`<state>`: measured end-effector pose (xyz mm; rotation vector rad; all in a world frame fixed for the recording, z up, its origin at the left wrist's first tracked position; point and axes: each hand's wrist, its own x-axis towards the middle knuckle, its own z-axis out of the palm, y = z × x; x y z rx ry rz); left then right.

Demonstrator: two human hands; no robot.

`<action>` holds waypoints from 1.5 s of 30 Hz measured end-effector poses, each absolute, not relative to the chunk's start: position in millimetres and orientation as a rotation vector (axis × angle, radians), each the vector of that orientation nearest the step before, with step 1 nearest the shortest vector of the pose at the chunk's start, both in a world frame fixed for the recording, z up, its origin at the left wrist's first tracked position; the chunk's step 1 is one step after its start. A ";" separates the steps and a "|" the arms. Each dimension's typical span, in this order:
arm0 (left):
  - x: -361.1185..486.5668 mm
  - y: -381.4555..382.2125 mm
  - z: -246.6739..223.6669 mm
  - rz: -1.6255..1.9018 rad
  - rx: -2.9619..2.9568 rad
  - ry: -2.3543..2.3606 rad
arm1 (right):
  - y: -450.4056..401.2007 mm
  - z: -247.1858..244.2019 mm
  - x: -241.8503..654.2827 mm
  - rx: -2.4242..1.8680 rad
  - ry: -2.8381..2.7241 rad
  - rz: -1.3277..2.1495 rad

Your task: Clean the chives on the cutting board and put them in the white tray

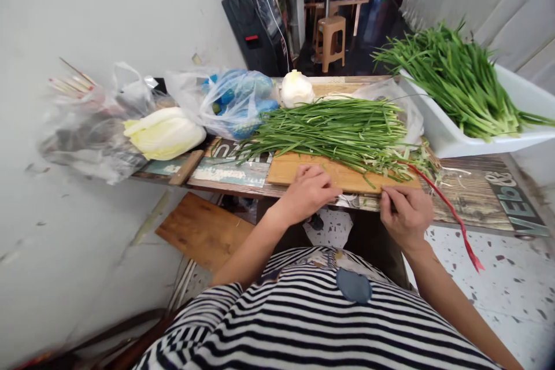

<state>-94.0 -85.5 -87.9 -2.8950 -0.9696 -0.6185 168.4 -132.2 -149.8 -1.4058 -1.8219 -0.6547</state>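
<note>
A loose pile of long green chives (329, 127) lies across a wooden board (299, 166), root ends to the right. My left hand (307, 193) is at the board's front edge, its fingers curled together; what they hold, if anything, is too small to tell. My right hand (405, 211) is by the board's front right corner, thumb and forefinger pinched at the edge on something I cannot make out. A red ribbon (455, 217) runs from the root ends over the table's front edge. Pale trimmings lie beside the roots.
A white tub (468, 147) heaped with more chives (463, 81) stands at the right. Along the table's left and back are a napa cabbage (167, 133), plastic bags (234, 98) and a white round vegetable (296, 89). A brown stool (332, 34) is beyond.
</note>
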 end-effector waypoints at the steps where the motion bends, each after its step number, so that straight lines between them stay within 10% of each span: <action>1: -87.3 -88.7 -87.3 -0.528 -2.925 -0.939 | -132.3 -149.0 168.5 -1.399 -1.818 -0.653; 18: -77.0 -91.4 -85.8 -0.379 -2.905 -0.824 | -153.3 -126.0 130.7 -1.253 -2.062 -0.056; 36: -101.9 -36.5 -80.7 -0.858 -2.778 -1.059 | -125.7 -93.2 213.7 -1.444 -1.744 -0.502; 45: -47.3 -27.9 -75.3 -0.453 -2.956 -0.819 | 65.4 -3.8 168.2 -1.599 -2.402 -0.033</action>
